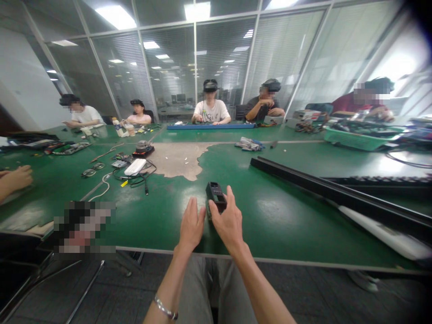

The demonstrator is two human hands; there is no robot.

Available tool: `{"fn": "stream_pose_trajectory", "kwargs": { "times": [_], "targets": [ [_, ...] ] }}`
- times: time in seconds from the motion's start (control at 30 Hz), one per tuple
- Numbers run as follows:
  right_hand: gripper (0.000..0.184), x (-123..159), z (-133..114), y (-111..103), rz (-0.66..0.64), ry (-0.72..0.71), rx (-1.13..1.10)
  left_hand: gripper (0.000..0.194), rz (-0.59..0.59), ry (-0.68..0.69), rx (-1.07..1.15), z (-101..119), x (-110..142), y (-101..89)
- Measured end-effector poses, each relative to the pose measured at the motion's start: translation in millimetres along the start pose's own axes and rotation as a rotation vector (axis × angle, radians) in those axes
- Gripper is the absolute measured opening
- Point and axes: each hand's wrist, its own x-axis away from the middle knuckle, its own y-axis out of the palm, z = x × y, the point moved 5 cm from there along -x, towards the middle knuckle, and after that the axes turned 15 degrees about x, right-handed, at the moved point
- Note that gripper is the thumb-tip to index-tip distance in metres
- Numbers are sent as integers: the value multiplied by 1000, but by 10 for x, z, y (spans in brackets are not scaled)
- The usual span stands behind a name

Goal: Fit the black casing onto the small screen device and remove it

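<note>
A small black box-shaped device with cutouts in its top stands on the green table in front of me. My right hand has its thumb on the near left side of this device and its fingers along the right side, gripping it. Part of the device is hidden behind that hand. Just to the left, my left hand is held beside the device with its fingers stretched out and nothing in it. A narrow gap seems to separate its thumb from the device.
Long black rails and a white strip lie at right. A white box with cables, glasses and a bare patch are left of centre. Farther back are gloves and a green basket. Several people sit around.
</note>
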Motion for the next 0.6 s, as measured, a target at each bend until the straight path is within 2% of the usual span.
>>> {"fn": "stream_pose_trajectory", "kwargs": {
  "times": [0.1,0.17,0.33,0.6],
  "targets": [
    [77,-60,95,-146,78,-2,-31,68,-17,14,-45,27,4,-2],
    [77,-59,232,-165,101,17,-2,68,-31,16,-70,49,8,-1],
    [75,49,547,4,49,36,96,65,-46,23,-104,87,19,1],
    [73,159,562,163,3,-6,154,66,-51,39,-123,118,33,-15]
  ]
}}
